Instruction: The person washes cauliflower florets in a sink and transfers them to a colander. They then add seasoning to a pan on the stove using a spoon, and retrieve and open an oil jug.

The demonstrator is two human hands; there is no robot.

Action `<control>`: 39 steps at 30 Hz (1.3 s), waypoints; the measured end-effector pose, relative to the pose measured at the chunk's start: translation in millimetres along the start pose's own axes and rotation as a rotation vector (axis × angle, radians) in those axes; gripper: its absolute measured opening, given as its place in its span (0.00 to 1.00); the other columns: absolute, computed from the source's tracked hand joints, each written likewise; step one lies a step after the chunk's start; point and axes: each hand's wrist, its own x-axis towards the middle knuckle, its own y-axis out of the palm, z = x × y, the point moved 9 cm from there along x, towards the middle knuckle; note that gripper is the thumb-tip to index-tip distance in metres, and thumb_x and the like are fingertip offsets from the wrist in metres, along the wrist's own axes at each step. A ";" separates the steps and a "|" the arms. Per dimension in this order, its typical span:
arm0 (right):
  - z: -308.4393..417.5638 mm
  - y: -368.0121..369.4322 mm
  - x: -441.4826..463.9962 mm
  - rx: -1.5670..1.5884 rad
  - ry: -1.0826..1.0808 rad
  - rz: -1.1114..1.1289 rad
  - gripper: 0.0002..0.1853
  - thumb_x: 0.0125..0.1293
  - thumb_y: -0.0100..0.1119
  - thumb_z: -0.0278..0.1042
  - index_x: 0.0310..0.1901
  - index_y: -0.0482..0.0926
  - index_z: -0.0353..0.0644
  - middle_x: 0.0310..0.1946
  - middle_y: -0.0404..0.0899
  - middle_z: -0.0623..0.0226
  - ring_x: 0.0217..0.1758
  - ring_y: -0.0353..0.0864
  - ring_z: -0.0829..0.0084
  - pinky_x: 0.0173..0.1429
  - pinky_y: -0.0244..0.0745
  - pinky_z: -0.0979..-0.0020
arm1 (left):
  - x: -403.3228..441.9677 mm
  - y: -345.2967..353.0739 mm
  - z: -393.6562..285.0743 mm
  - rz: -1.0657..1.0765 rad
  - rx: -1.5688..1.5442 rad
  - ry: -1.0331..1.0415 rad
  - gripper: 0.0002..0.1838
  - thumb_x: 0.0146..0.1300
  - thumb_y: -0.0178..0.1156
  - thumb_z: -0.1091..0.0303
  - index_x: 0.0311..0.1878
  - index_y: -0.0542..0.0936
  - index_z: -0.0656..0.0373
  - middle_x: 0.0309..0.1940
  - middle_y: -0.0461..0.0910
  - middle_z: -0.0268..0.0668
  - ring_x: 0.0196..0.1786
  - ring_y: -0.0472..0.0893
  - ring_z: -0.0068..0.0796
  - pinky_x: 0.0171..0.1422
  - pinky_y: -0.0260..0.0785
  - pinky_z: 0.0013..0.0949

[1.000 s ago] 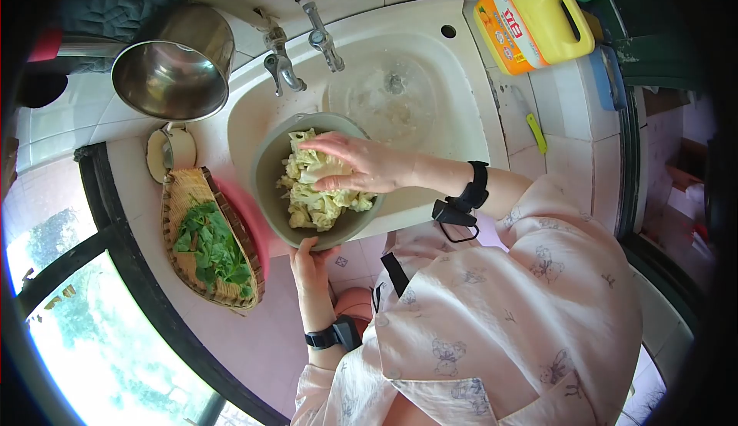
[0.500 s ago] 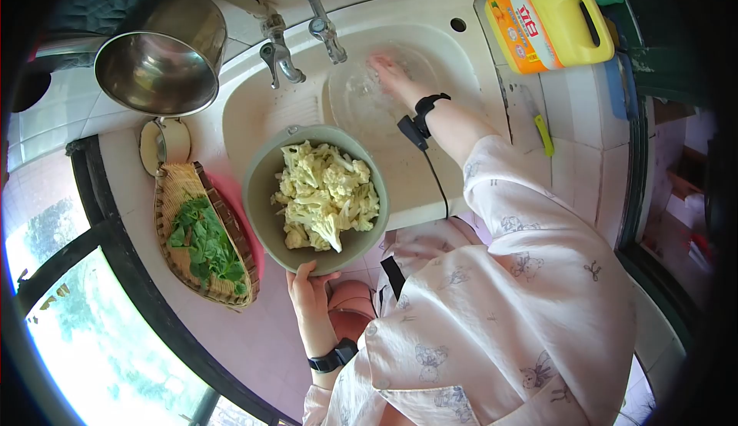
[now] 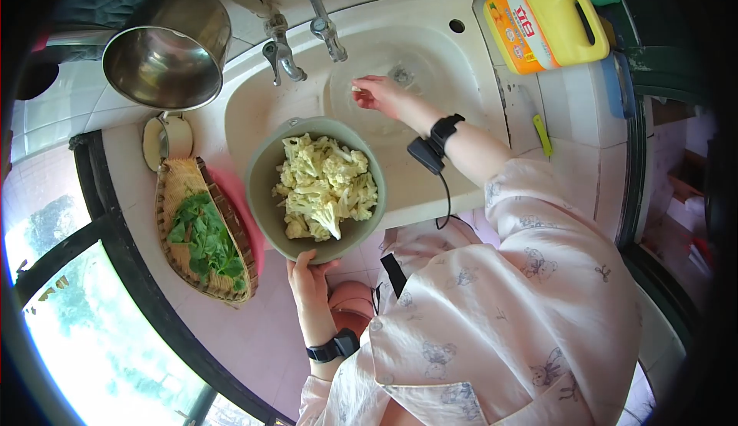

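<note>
A grey-green bowl (image 3: pixel 262 195) full of cut cauliflower florets (image 3: pixel 323 184) sits over the near left edge of the white sink (image 3: pixel 369 188). My left hand (image 3: pixel 310 281) grips the bowl from its near side, thumb and fingers against the lower wall. Above the sink basin, right of the two taps, is my right hand (image 3: pixel 379 95). Its fingers are drawn together, and a small pale piece shows at the fingertips, too small to name surely. Beyond that hand lies the drain (image 3: pixel 401 75).
A steel pot (image 3: pixel 165 64) stands back left, with a mug (image 3: pixel 175 135) below it. A woven basket (image 3: pixel 223 291) holds leafy greens (image 3: pixel 206 234). On the right are a yellow detergent jug (image 3: pixel 542 18) and a green-handled knife (image 3: pixel 543 135). Two taps (image 3: pixel 283 53) overhang the sink.
My right hand has come up out of the water and back toward me, its fingers now drawn together. The water in the basin has drained away. My left hand stays on the bowl.
</note>
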 end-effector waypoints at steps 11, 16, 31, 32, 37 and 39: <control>31.1 175.3 -189.5 -1.201 -0.795 0.366 0.14 0.65 0.62 0.38 0.50 0.78 0.44 0.46 0.82 0.68 0.30 0.80 0.84 0.32 0.75 0.79 | 16.3 11.1 0.0 0.062 -0.013 -0.009 0.25 0.58 0.48 0.81 0.61 0.62 0.69 0.49 0.76 0.51 0.37 0.83 0.46 0.29 0.83 0.37; 96.5 22.6 -79.1 -1.424 -0.704 -0.251 0.09 0.65 0.54 0.35 0.42 0.80 0.42 0.32 0.83 0.58 0.33 0.83 0.58 0.38 0.77 0.60 | 12.5 10.5 -2.8 0.042 -0.017 0.003 0.25 0.57 0.48 0.81 0.60 0.62 0.70 0.48 0.76 0.51 0.37 0.83 0.46 0.30 0.83 0.37; -54.3 -80.8 -24.9 -1.752 0.124 0.073 0.10 0.57 0.59 0.35 0.38 0.84 0.42 0.29 0.84 0.60 0.31 0.82 0.62 0.36 0.75 0.60 | 14.6 -0.9 -3.8 0.023 -0.038 0.018 0.25 0.57 0.48 0.81 0.60 0.62 0.70 0.47 0.76 0.51 0.34 0.83 0.45 0.30 0.84 0.36; -53.4 -71.2 -33.3 -1.675 0.205 0.146 0.10 0.55 0.62 0.37 0.38 0.84 0.44 0.29 0.84 0.62 0.30 0.81 0.65 0.35 0.74 0.63 | 15.8 3.1 -3.6 0.035 -0.039 0.009 0.25 0.57 0.48 0.81 0.60 0.62 0.71 0.47 0.76 0.51 0.34 0.83 0.45 0.30 0.84 0.36; -47.6 -67.3 -39.3 -1.714 0.135 0.335 0.12 0.53 0.67 0.39 0.37 0.84 0.43 0.28 0.84 0.68 0.30 0.80 0.73 0.36 0.74 0.66 | 26.2 21.5 -3.8 0.078 -0.022 0.016 0.25 0.57 0.47 0.81 0.60 0.63 0.70 0.46 0.77 0.51 0.34 0.83 0.45 0.30 0.83 0.37; -39.1 -67.4 -40.3 -1.599 0.141 0.379 0.12 0.53 0.66 0.38 0.38 0.83 0.44 0.28 0.83 0.69 0.29 0.79 0.76 0.35 0.74 0.70 | 31.4 26.9 -1.9 0.105 -0.018 0.002 0.25 0.57 0.47 0.81 0.61 0.62 0.70 0.46 0.77 0.51 0.34 0.83 0.45 0.30 0.83 0.37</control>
